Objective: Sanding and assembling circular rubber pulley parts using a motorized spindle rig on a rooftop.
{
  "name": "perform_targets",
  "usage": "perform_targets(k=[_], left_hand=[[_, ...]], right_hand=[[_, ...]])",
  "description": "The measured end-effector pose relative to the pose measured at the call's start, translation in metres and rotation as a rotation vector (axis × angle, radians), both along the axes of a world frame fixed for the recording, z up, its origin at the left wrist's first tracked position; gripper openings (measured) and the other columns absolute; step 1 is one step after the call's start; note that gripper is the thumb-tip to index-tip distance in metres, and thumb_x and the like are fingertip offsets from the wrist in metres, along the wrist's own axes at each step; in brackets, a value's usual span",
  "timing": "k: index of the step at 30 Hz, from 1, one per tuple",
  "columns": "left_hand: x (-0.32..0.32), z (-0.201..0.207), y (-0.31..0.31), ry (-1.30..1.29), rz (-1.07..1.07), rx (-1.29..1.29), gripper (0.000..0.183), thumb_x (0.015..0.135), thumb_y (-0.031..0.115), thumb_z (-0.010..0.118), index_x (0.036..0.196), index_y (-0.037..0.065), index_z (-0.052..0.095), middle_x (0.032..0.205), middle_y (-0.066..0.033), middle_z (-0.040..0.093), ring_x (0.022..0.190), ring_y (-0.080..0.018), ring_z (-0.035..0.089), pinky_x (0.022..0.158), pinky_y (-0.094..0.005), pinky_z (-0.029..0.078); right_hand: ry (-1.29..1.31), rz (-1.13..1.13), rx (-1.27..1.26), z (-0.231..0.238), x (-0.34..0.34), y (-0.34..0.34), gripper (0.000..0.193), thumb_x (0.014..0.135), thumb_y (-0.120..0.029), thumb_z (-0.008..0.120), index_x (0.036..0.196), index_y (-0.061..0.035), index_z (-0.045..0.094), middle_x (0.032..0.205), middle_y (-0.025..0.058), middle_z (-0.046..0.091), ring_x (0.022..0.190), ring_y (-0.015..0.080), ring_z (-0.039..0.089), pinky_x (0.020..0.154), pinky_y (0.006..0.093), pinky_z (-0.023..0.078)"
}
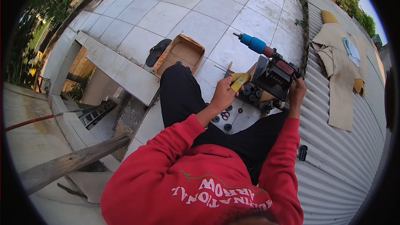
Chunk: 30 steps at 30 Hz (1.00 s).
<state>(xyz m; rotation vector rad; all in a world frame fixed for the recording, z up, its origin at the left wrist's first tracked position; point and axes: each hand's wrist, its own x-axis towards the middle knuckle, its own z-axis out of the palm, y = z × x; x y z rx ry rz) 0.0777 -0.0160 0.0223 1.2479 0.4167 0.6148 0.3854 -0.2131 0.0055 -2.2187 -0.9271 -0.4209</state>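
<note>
Between my knees stands a small black machine [273,79] with a reddish-brown panel on top. A blue cylindrical part with a metal tip [253,43] sticks out from its far left. My left hand [225,95] is at the machine's left side, its fingers closed around a yellow cloth-like piece [239,81]; its exact kind is unclear. My right hand [297,95] is closed against the machine's right side, and what its fingertips grip is hidden. Several small black round pieces [252,93] lie below the machine. More black rounds [227,127] and dark-handled scissors [225,116] lie on the tiles.
An open cardboard box [186,53] and a dark sandal [158,53] sit beyond my left knee. At left, the tiled edge [121,73] drops to a lower area with a wooden beam [75,162]. Corrugated roofing [329,162] at right carries beige cloths [339,75] and a black object [302,153].
</note>
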Motion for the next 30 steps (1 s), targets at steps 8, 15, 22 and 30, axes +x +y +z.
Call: perform_targets(k=[8,15,22,30], left_hand=[[0.013,-0.001,0.013,0.008,0.026,0.109,0.026,0.104,0.004,0.056,0.123,-0.003,0.071,0.086,0.0002,0.069,0.068,-0.0022,0.053,0.061,-0.0198,0.045],[0.025,0.035,0.023,0.008,0.089,0.165,0.026,0.100,0.003,0.056,0.119,-0.005,0.072,0.085,-0.0025,0.071,0.071,-0.0048,0.059,0.063,-0.0231,0.049],[0.026,0.045,0.024,0.028,0.132,0.239,0.024,0.095,0.000,0.056,0.112,-0.007,0.072,0.087,-0.0121,0.075,0.076,-0.0134,0.069,0.068,-0.0286,0.055],[0.034,0.035,0.017,0.001,0.100,0.132,0.025,0.095,-0.001,0.055,0.112,-0.003,0.074,0.086,-0.0035,0.072,0.070,-0.0054,0.059,0.061,-0.0234,0.049]], right_hand=[[0.071,0.030,-0.027,-0.021,0.015,-0.006,0.031,0.086,-0.009,0.078,0.116,-0.0064,0.077,0.115,0.0155,0.075,0.107,0.0362,0.071,0.091,0.0399,0.054],[0.177,0.079,0.060,-0.034,0.016,-0.019,0.037,0.081,0.003,0.075,0.117,-0.0040,0.076,0.113,0.0133,0.078,0.106,0.0273,0.075,0.095,0.0361,0.054],[0.227,0.050,0.047,-0.017,-0.022,-0.026,0.032,0.083,0.001,0.077,0.114,-0.0031,0.076,0.111,0.0141,0.078,0.106,0.0282,0.073,0.096,0.0373,0.053],[0.053,0.026,-0.059,-0.001,-0.051,-0.028,0.027,0.085,-0.003,0.080,0.111,-0.0034,0.077,0.112,0.0136,0.077,0.106,0.0306,0.072,0.095,0.0396,0.053]])
